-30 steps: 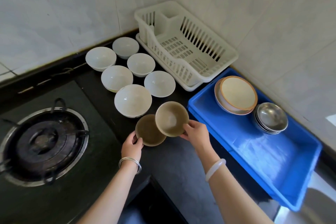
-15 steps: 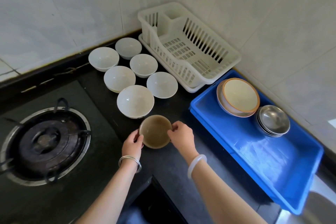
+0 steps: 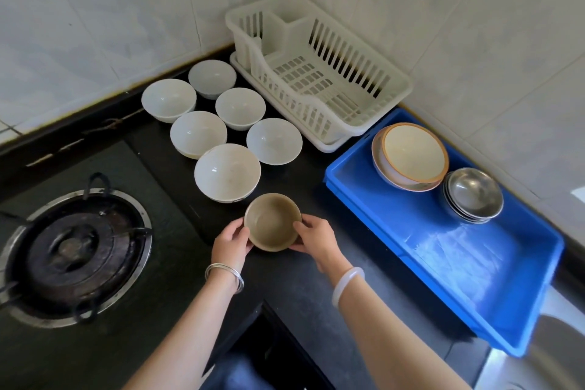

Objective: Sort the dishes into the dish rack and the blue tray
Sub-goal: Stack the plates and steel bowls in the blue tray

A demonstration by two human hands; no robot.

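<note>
Two brown bowls (image 3: 271, 221) sit nested as one stack on the black counter in front of me. My left hand (image 3: 230, 244) grips the stack's left side and my right hand (image 3: 316, 239) grips its right side. Behind the stack stand several white bowls (image 3: 227, 171). The white dish rack (image 3: 319, 73) in the corner holds nothing. To the right, the blue tray (image 3: 443, 263) carries a stack of cream, orange-rimmed bowls (image 3: 411, 155) and a stack of steel bowls (image 3: 473, 195) at its far end.
A gas burner (image 3: 72, 247) is set into the counter at the left. Tiled walls close the corner behind the rack and tray. A dark opening lies below the counter edge near my arms.
My right hand set its brown bowl into the one by my left hand, so the two now form one stack. Both hands have closed round the stack's sides.
</note>
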